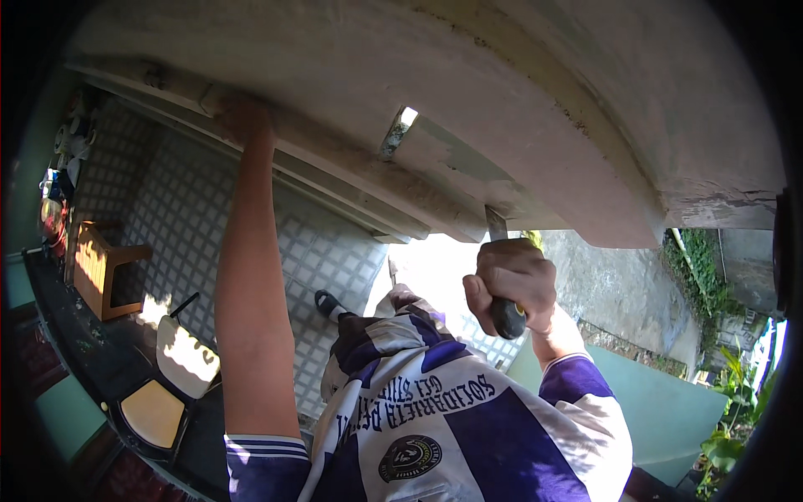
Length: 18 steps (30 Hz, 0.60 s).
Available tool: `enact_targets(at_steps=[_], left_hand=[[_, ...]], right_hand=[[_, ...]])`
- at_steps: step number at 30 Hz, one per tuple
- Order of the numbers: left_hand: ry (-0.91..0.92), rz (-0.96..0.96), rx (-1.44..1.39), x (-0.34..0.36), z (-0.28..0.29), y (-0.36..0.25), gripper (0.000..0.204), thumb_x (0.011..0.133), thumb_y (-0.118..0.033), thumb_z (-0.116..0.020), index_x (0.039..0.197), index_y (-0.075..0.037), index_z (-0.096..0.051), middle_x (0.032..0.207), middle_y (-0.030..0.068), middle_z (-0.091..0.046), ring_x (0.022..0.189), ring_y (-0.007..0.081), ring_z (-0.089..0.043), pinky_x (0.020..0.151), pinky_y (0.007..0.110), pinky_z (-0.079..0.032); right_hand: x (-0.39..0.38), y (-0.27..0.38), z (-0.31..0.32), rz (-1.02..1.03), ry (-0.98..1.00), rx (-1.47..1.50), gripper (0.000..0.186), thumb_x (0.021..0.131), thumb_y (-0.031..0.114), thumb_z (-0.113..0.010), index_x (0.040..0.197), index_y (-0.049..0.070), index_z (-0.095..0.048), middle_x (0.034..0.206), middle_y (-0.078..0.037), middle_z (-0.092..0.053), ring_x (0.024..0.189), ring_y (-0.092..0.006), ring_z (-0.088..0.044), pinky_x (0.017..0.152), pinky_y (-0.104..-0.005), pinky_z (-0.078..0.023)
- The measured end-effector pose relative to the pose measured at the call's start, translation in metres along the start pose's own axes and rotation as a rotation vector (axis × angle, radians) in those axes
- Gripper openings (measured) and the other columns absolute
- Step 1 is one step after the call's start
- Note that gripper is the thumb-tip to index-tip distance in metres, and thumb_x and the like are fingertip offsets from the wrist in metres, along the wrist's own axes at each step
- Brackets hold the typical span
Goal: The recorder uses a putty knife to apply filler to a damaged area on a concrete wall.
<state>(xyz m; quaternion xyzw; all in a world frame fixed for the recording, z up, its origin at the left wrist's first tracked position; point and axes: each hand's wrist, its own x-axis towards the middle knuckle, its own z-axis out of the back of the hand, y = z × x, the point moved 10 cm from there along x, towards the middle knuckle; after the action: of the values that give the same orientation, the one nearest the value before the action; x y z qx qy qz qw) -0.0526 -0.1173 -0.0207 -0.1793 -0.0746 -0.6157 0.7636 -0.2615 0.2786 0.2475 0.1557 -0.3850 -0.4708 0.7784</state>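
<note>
My right hand [519,280] is closed around the dark handle of a putty knife [496,223]. Its narrow metal blade points up, and the tip meets the underside of a pale painted concrete overhang [552,151]. On the left my arm is stretched upward, and my left hand [245,120] grips the edge of a long beam [335,146]. Shadow covers part of its fingers. Between my hands, a slot-like opening [400,132] with rough edges lets light through. Around the blade the paint looks patchy and worn.
Below lies a patterned tile floor [184,209], where my sandalled foot [327,304] stands. An orange-brown wooden stool [104,268], a chair with a cream seat [153,414] and a dark counter [63,314] are at left. A pale green low wall [644,402] and plants [728,418] are at right.
</note>
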Motion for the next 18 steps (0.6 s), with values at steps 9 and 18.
enact_targets(at_steps=[9, 18], left_hand=[[0.076, 0.142, -0.228, 0.012, -0.031, 0.02, 0.052, 0.095, -0.035, -0.045, 0.136, -0.003, -0.039, 0.118, 0.025, -0.052, 0.108, 0.0385, -0.055, 0.081, 0.052, -0.052], [0.072, 0.087, -0.177, 0.002, -0.01, 0.003, 0.048, 0.097, -0.033, -0.039, 0.134, -0.002, -0.04, 0.123, 0.0234, -0.05, 0.11, 0.0376, -0.054, 0.085, 0.052, -0.051]], right_hand=[[0.0, 0.029, 0.02, 0.072, -0.103, 0.054, 0.027, 0.076, -0.006, -0.056, 0.056, 0.005, -0.042, 0.05, -0.006, -0.043, 0.039, -0.0202, -0.045, 0.041, -0.0316, -0.041], [0.001, 0.029, 0.004, 0.136, 0.004, -0.002, 0.028, 0.076, -0.006, -0.055, 0.055, 0.005, -0.041, 0.049, -0.006, -0.043, 0.04, -0.0212, -0.047, 0.041, -0.0309, -0.041]])
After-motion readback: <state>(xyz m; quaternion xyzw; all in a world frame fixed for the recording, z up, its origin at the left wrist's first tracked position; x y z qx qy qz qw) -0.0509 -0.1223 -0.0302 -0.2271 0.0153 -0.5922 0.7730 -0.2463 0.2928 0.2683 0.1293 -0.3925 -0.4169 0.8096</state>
